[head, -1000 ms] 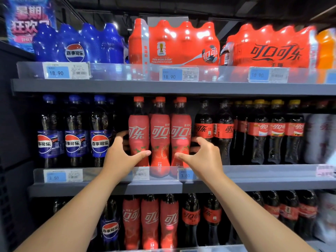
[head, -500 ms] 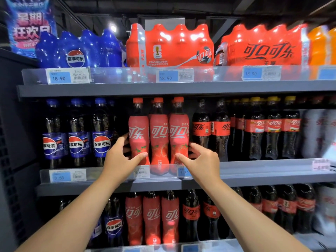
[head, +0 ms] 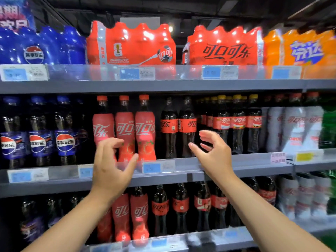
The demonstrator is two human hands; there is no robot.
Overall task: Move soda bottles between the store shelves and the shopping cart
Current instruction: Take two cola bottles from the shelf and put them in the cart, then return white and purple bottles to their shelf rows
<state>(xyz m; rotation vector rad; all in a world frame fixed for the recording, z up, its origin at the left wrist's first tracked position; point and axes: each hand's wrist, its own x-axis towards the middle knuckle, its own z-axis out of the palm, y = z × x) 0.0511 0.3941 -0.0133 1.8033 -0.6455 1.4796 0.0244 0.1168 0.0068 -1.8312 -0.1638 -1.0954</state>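
I'm looking at a grey metal store rack under a dark ceiling with exposed beams. The middle shelf (head: 254, 167) runs just behind and below both hands, and its clear front lip carries blue price tags (head: 151, 168).

My left hand (head: 112, 166) is raised in front of three red-sleeved bottles (head: 144, 131), which stand upright in a row on that shelf. Its fingers are spread and loosely curved, with nothing in them. My right hand (head: 214, 155) is up near it, fingers apart and bent, also empty. Two dark cola bottles (head: 170, 128) stand on the shelf between the two hands and further back.

Left of the left hand are blue-labelled bottles (head: 65, 135). Right of the right hand come yellow-capped bottles (head: 237, 124), then white-wrapped bottles (head: 294, 128). Above both hands the top shelf (head: 163, 86) holds shrink-wrapped packs: a blue pack (head: 45, 46), red packs (head: 132, 46) and an orange pack (head: 300, 50). Below the wrists, a lower shelf (head: 174, 242) carries more bottles (head: 160, 208), some red-sleeved and some dark.

The left hand's fingers are smeared by motion and cover the lower part of the leftmost red-sleeved bottle, so I cannot tell whether they touch it. The price figures are too blurred to read. A poster (head: 14, 17) above and left of the left hand is cut off by the frame edge, as are green bottles (head: 330, 124) far to the right of the right hand. My forearms hide part of the lower row.
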